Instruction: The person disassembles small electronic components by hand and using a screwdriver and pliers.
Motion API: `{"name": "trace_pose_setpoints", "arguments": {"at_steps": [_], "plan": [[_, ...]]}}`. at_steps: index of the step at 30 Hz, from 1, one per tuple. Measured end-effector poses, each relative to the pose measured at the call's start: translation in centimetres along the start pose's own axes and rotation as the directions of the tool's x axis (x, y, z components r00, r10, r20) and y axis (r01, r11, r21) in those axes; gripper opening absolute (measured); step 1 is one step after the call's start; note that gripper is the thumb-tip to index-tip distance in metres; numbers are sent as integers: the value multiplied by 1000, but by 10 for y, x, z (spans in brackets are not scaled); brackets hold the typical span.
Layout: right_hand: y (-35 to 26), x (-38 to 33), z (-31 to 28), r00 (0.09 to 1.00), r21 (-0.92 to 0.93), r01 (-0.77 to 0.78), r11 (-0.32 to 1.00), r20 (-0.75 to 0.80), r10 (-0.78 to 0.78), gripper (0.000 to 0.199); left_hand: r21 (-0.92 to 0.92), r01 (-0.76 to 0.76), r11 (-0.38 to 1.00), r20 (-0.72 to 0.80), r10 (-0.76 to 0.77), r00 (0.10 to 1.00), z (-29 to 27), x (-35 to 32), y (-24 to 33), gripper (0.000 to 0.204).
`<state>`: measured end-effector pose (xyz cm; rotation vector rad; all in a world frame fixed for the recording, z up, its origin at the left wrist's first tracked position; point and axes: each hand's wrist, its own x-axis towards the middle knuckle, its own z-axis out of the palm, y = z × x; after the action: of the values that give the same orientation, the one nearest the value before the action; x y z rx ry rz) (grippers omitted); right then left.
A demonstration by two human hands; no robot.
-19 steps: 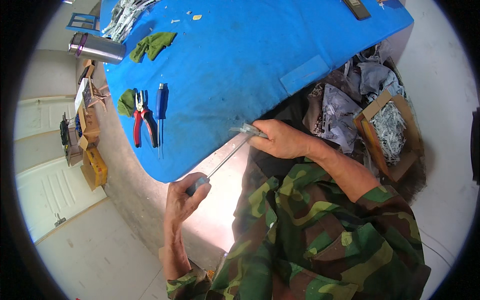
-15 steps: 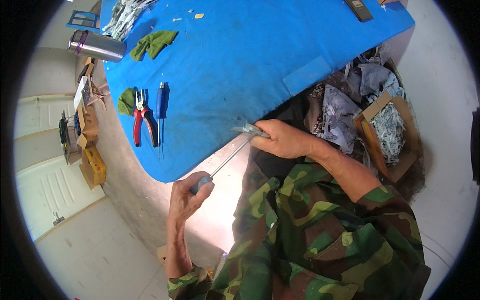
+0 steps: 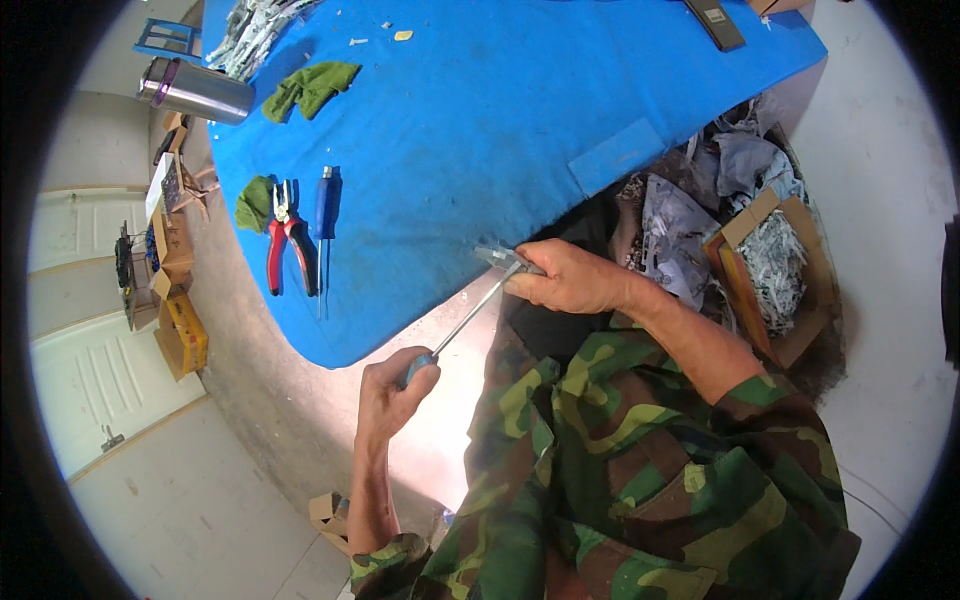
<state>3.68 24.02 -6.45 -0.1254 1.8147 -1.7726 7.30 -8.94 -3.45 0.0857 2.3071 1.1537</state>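
Observation:
Gripped by its blue handle, a screwdriver (image 3: 470, 318) is in my left hand (image 3: 391, 392), its shaft slanting up to the right. The tip meets a small grey metal-looking part (image 3: 497, 256) whose exact kind I cannot make out. My right hand (image 3: 575, 275) pinches that part at the table's near edge, and its fingers hide some of it. On the blue-covered table (image 3: 430, 150) to the left lie red-and-black pliers (image 3: 290, 245) and another blue-handled screwdriver (image 3: 324, 215), both untouched.
Green cloths (image 3: 312, 90) and a steel flask (image 3: 200, 90) sit at the table's left, near a pile of grey strips (image 3: 250, 35). A dark, flat device (image 3: 715, 22) lies at the far right. Below the right edge stand a carton of strips (image 3: 775, 270) and crumpled bags (image 3: 675, 235).
My left hand has moved right and slightly up with the screwdriver, closer to my right hand. The right hand and the grey part have shifted only slightly.

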Motion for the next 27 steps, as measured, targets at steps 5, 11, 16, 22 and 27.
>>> {"name": "trace_pose_setpoints", "arguments": {"at_steps": [5,11,16,22,27], "plan": [[-3,-5,10,985,-154,87,984,-135,-108,30,133,-13,991,-75,23,997,-7,-22,41,31],[-2,-7,22,952,-279,83,957,-262,-159,30,302,-112,947,-106,150,983,-9,-39,65,33],[0,-7,25,939,-318,81,945,-293,-180,28,532,-167,830,-109,262,959,2,-42,77,27],[8,-3,19,950,-226,146,963,-238,-200,29,486,-124,865,-117,204,972,14,-29,57,20],[7,-1,9,980,-73,164,984,-103,-171,26,396,-162,904,-72,207,976,23,-4,21,32]]}}
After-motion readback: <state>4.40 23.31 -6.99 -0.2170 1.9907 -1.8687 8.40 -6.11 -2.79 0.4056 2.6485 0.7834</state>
